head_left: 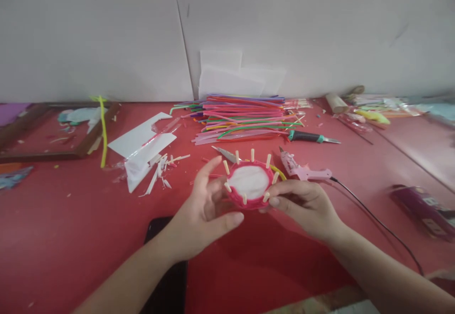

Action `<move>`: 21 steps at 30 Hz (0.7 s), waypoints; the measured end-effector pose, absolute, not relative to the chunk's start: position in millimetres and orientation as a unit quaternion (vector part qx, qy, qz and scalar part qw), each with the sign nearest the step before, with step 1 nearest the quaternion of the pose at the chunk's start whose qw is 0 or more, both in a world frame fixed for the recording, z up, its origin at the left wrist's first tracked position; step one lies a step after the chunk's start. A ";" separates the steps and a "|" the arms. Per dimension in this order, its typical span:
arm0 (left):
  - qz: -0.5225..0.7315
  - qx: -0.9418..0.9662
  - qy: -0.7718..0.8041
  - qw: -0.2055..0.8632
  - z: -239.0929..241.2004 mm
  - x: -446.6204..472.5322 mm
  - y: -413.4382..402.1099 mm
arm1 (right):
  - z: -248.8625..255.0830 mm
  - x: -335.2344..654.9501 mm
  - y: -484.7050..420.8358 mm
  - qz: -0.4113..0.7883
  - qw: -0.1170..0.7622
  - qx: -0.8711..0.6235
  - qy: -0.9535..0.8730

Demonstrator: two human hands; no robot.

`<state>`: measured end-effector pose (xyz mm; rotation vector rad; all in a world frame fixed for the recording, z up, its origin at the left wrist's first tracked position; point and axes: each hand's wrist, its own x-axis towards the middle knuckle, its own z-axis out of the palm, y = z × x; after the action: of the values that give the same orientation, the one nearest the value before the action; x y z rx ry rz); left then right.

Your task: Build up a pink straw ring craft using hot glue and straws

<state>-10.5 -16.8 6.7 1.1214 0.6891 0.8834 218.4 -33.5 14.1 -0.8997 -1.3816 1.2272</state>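
Observation:
In front of me, held up over the red table, is a small round craft basket point(250, 183) with a white base, a pink-red woven rim and several short wooden sticks standing around its edge. My right hand point(302, 205) pinches its right side, thumb and fingers at one of the sticks. At the left side, my left hand point(211, 205) has its thumb and index finger spread wide; its other fingers curl near the rim, and I cannot tell whether they touch it. Behind the basket lie a pair of scissors point(227, 154), partly hidden, and a yellow pipe cleaner point(279, 172).
A pink glue gun point(302, 169) with a black cord lies at right, near a craft knife point(309, 137). Pipe cleaners point(245, 117) are heaped against the wall. White paper scraps point(142, 143) lie left, a black phone point(167, 276) below, a purple box point(423, 212) far right.

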 end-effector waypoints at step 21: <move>0.375 0.435 0.342 0.744 13.4 3.4 -20.8 | 12.2 215.1 -37.4 0.330 0.441 -0.373 -0.747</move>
<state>3.4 -20.8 13.4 0.9535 0.7490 0.8214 215.1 -37.4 12.2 -0.9267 -1.8532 0.8187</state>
